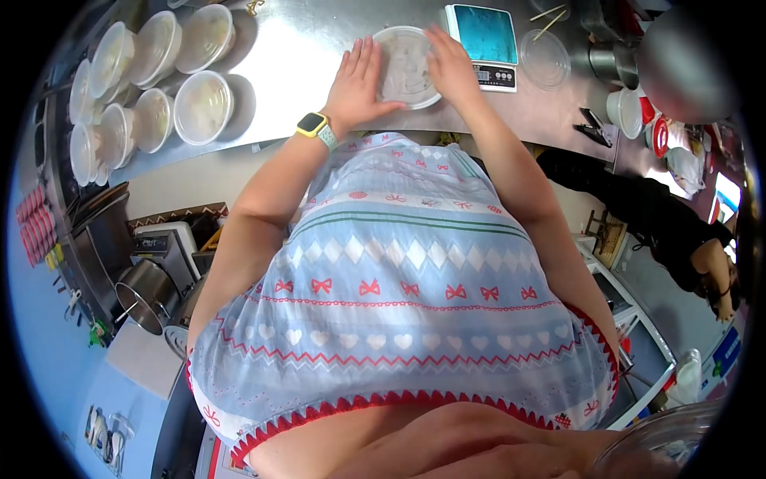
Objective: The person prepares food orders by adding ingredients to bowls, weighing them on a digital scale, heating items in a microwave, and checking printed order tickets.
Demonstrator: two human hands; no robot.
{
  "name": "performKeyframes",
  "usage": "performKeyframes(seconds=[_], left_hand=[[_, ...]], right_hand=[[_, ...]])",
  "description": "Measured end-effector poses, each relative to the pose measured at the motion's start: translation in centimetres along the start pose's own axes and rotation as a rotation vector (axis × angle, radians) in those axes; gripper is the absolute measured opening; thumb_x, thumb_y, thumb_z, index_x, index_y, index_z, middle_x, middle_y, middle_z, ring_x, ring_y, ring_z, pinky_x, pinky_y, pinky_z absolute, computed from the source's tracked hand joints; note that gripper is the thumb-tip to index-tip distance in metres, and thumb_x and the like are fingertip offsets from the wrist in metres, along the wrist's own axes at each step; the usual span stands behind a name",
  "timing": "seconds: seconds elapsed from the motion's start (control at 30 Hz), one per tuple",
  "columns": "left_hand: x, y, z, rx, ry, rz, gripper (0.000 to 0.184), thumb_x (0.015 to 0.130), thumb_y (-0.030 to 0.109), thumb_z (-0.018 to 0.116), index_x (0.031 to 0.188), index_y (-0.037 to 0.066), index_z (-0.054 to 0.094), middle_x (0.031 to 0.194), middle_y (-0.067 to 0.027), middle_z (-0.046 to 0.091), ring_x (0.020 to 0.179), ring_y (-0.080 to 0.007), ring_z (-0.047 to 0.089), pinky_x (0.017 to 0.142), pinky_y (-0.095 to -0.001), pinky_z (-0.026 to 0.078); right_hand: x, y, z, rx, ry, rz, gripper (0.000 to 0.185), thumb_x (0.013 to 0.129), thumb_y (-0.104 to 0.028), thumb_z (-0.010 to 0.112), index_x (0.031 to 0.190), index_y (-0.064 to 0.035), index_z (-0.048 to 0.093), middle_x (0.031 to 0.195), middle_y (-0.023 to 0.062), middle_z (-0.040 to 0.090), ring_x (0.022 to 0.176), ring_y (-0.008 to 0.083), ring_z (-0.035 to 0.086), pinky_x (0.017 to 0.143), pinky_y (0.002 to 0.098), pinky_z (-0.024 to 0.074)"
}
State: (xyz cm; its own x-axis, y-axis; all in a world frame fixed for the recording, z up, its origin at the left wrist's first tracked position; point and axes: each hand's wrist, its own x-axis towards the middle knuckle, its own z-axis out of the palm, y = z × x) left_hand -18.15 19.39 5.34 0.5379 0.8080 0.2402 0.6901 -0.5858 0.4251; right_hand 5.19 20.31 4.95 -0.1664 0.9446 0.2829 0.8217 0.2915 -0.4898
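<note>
**My two hands at a round tub on a steel table**

The room, left to right: a blue wall bounds the far left, and near it, below table level, stands a metal pot. Above these, on the left end of the shiny steel table, pale round tubs are crowded together, some overlapping in my view; the nearest throw soft shadows on the metal. Bright glare covers the surface between them and my left hand. Directly below me, my patterned blue and white garment fills the middle of the view, up to the table's near edge.

My left hand, with a yellow watch at the wrist, lies flat at the left side of the tub; its fingers point away from me, and its thumb stands wide of them along the near rim. The tub sits on the table in front of me, between my hands. Its round face is turned upward, and its outline is about equally broad in every direction. My right hand reaches over the right rim; its fingertips are blurred, and I cannot tell whether they grip.

Just beyond that hand lies a scale with a blue-green top, then a clear round lid with chopsticks at its far edge. At the far right, below table level, is another person in black.
</note>
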Motion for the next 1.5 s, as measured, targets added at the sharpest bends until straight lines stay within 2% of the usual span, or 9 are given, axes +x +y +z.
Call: performKeyframes(seconds=[0.17,0.5,0.57,0.73,0.8,1.0,1.33,1.4,1.5], left_hand=[[0.8,0.3,-0.2,0.015,-0.039,0.064,0.133,0.056,0.077,0.067,0.139,-0.016,0.022,0.144,-0.0334,0.029,0.137,-0.0436,0.028,0.113,-0.0475,0.024],[1.0,1.3,-1.1,0.087,-0.101,-0.02,0.129,0.06,0.075,0.067,0.14,-0.015,0.021,0.145,-0.0306,0.031,0.136,-0.0422,0.03,0.114,-0.0437,0.025],[0.9,1.2,-0.7,0.027,-0.012,-0.049,0.106,0.073,0.061,0.068,0.141,-0.009,0.028,0.143,-0.0282,0.037,0.133,-0.041,0.035,0.111,-0.0433,0.029],[4.8,-3.5,3.1,-0.474,0.246,-0.307,0.056,0.087,0.035,0.064,0.127,-0.003,0.052,0.12,-0.0243,0.058,0.11,-0.0358,0.055,0.096,-0.0438,0.042],[7.1,-6.2,3.2,-0.962,-0.191,-0.538,0.037,0.093,0.026,0.059,0.122,0.002,0.058,0.108,-0.0074,0.065,0.097,-0.0176,0.059,0.09,-0.0304,0.046],[10.3,-9.4,2.2,-1.156,-0.725,-0.585,0.029,0.096,0.027,0.057,0.114,0.006,0.062,0.101,0.0016,0.063,0.093,-0.0077,0.056,0.086,-0.0247,0.045],[7.9,-9.0,1.7,-1.084,-0.652,-0.581,0.028,0.097,0.026,0.055,0.116,0.006,0.059,0.098,0.0025,0.061,0.09,-0.0075,0.056,0.084,-0.0251,0.046],[6.8,-7.4,-0.4,-1.104,-0.637,-0.644,0.026,0.097,0.025,0.055,0.117,0.008,0.058,0.094,0.0042,0.06,0.086,-0.0061,0.054,0.081,-0.0229,0.046],[4.7,-6.5,-0.6,-1.249,-0.547,-0.715,0.027,0.097,0.025,0.055,0.117,0.008,0.057,0.091,0.0049,0.058,0.082,-0.0049,0.052,0.077,-0.0213,0.045]], right_hand=[[3.5,-1.6,1.8,-0.262,-0.194,-0.182,0.042,0.094,-0.027,0.045,0.134,-0.0159,0.051,0.143,0.0018,0.045,0.129,0.0251,0.045,0.109,0.0491,0.031],[3.9,0.4,1.4,-0.086,-0.157,-0.096,0.04,0.093,-0.023,0.047,0.131,-0.0124,0.053,0.135,0.0098,0.053,0.125,0.0284,0.049,0.106,0.044,0.0364],[2.2,2.0,0.3,0.06,-0.002,-0.022,0.038,0.093,-0.022,0.048,0.129,-0.0098,0.055,0.13,0.0127,0.057,0.121,0.0288,0.053,0.103,0.0415,0.0397],[-0.8,2.9,-1.5,0.844,-0.183,0.93,0.035,0.093,-0.029,0.058,0.117,-0.0041,0.062,0.104,0.0062,0.067,0.094,0.0163,0.063,0.082,0.0311,0.0506],[0.5,4.3,-1.0,0.922,-0.25,0.961,0.034,0.092,-0.027,0.062,0.117,-0.0046,0.062,0.101,0.0028,0.066,0.092,0.0118,0.062,0.08,0.0282,0.0504],[6.0,6.4,0.4,1.041,-0.699,0.82,0.035,0.091,-0.024,0.063,0.119,-0.0032,0.06,0.102,0.0036,0.065,0.089,0.0115,0.061,0.074,0.0272,0.0508],[3.3,5.3,0.4,0.916,-0.554,0.659,0.038,0.089,-0.029,0.06,0.116,-0.0019,0.061,0.093,0.0121,0.068,0.084,0.0271,0.065,0.082,0.0345,0.0505],[1.5,4.3,-1.9,0.716,-0.477,0.887,0.035,0.09,-0.021,0.065,0.119,-0.0044,0.057,0.099,0.0023,0.063,0.083,0.0091,0.059,0.073,0.0245,0.0498],[-3.8,3.1,-2.5,1.097,-0.397,1.085,0.03,0.09,-0.017,0.064,0.116,-0.0056,0.054,0.093,0.0012,0.061,0.079,0.0082,0.056,0.073,0.0235,0.0488]])
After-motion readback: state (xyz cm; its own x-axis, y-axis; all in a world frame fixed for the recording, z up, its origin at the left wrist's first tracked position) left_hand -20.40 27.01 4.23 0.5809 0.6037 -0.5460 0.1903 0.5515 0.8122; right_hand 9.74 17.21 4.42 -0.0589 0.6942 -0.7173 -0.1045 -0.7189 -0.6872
